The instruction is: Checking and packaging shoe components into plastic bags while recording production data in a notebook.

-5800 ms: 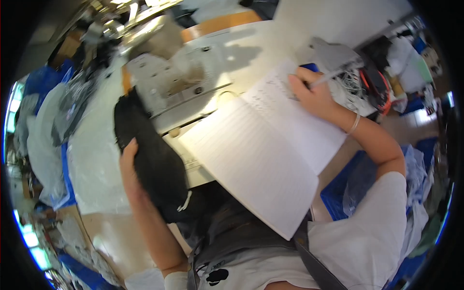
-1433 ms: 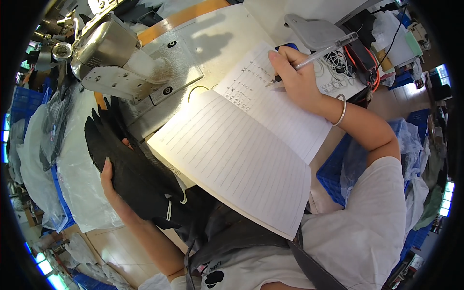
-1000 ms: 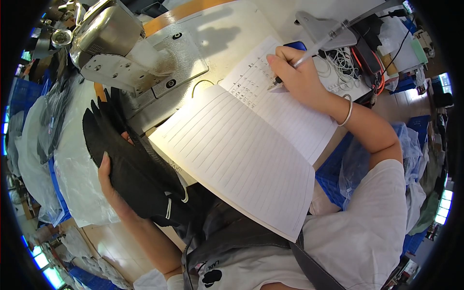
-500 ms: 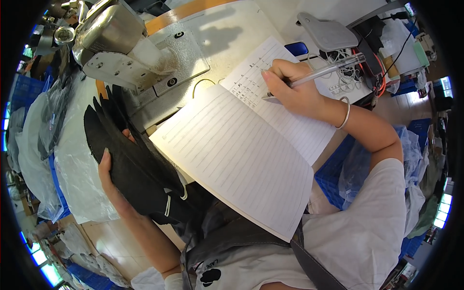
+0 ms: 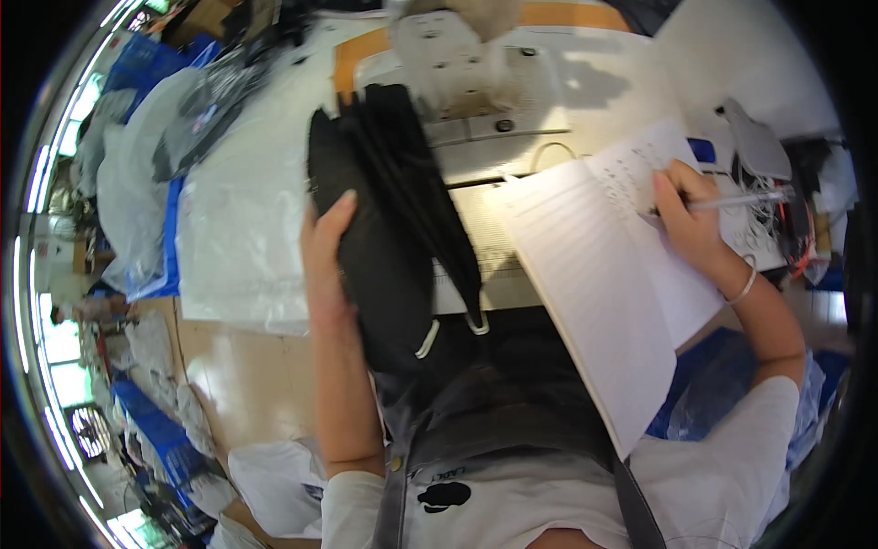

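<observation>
My left hand (image 5: pixel 331 252) is closed round the left side of a bundle of black flat pieces (image 5: pixel 380 238), fabric or leather by their look. Its thumb lies on top, while the other fingers are hidden behind the bundle. White loops (image 5: pixel 427 339) stick out at the lower end. My right hand (image 5: pixel 688 220) grips a clear pen (image 5: pixel 745 199), its fingers at the right page of an open lined notebook (image 5: pixel 585 265). Handwriting covers the upper part of that page; the left page has only lines. Blur hides the pen tip.
A metal machine (image 5: pixel 466 78), probably for sewing, stands on the pale table at the back. Clear plastic sheeting (image 5: pixel 242 247) hangs at the left. A phone-like blue object (image 5: pixel 701 150) and tangled white cables (image 5: pixel 754 224) lie beyond the notebook. A blue crate (image 5: pixel 709 366) sits at lower right.
The view has swung left, so the machine and notebook appear farther right. My left hand has lifted the black bundle and turned it more upright. My right hand still holds the pen at the page.
</observation>
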Tool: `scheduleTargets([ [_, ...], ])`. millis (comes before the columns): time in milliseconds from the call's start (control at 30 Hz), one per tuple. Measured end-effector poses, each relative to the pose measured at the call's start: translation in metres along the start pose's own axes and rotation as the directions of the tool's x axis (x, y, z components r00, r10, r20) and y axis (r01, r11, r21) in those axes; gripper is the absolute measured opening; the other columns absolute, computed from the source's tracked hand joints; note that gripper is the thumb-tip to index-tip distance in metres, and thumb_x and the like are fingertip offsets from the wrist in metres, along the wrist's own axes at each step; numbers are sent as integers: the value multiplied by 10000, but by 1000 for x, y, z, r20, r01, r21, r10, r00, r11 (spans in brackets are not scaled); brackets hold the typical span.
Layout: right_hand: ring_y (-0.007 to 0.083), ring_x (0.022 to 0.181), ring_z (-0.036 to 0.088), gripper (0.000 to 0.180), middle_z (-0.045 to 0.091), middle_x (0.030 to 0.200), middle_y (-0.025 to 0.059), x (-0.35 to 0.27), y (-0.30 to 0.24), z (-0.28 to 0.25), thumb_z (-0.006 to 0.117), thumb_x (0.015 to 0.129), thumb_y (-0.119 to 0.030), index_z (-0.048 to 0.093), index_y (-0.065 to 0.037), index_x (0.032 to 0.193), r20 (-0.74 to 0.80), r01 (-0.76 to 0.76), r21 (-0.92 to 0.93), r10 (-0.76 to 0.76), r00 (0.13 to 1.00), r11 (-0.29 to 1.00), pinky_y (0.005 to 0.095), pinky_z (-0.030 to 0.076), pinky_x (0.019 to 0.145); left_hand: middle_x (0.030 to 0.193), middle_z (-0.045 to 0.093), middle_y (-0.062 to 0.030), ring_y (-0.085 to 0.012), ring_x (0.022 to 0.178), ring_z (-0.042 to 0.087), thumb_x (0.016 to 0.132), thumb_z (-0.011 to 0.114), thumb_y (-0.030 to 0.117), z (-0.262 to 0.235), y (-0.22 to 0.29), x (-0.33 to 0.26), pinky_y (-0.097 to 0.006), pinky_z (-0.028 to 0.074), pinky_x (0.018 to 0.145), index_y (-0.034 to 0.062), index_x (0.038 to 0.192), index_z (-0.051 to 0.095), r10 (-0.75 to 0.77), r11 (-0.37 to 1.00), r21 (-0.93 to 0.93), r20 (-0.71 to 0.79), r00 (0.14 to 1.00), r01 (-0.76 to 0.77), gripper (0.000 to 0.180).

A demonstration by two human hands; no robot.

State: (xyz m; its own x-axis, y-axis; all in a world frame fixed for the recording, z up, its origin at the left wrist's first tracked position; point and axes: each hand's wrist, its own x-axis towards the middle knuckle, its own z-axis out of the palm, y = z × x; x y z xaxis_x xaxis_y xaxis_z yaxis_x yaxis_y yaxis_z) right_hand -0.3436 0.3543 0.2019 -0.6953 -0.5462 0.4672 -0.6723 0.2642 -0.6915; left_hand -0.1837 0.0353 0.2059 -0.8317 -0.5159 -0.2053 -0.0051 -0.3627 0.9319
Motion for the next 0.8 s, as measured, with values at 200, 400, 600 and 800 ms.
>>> scheduleTargets([
  [200,37,458,282,331,348,471,-14,-2,2,0,510,868,-69,332,-42,590,31,-74,24,73,997,997,239,246,412,1065,586,-179,-232,973,575,877,416,282,5,2,-2,-320,469,852,-102,1146,483,31,999,-33,46,998,-29,474],
  [400,39,461,274,335,348,476,-17,-1,3,0,502,872,-71,320,-44,593,20,-94,53,93,995,994,240,241,413,1069,585,-187,-241,977,571,858,391,292,0,1,1,-324,445,879,-102,1154,480,10,995,-103,50,999,-4,501],
  [600,39,475,274,333,339,491,-16,1,4,0,497,876,-70,316,-42,597,30,-72,39,70,997,997,240,241,419,1122,557,-200,-260,1031,545,816,358,248,-3,0,2,-339,429,906,-111,1187,446,-27,991,-132,63,998,35,523],
  [800,36,478,271,335,337,497,-20,1,2,0,499,878,-73,312,-44,602,30,-77,47,75,997,996,238,240,420,1172,526,-207,-274,1076,522,806,348,231,-5,-1,2,-352,419,924,-117,1208,418,-33,984,-173,80,996,47,537],
])
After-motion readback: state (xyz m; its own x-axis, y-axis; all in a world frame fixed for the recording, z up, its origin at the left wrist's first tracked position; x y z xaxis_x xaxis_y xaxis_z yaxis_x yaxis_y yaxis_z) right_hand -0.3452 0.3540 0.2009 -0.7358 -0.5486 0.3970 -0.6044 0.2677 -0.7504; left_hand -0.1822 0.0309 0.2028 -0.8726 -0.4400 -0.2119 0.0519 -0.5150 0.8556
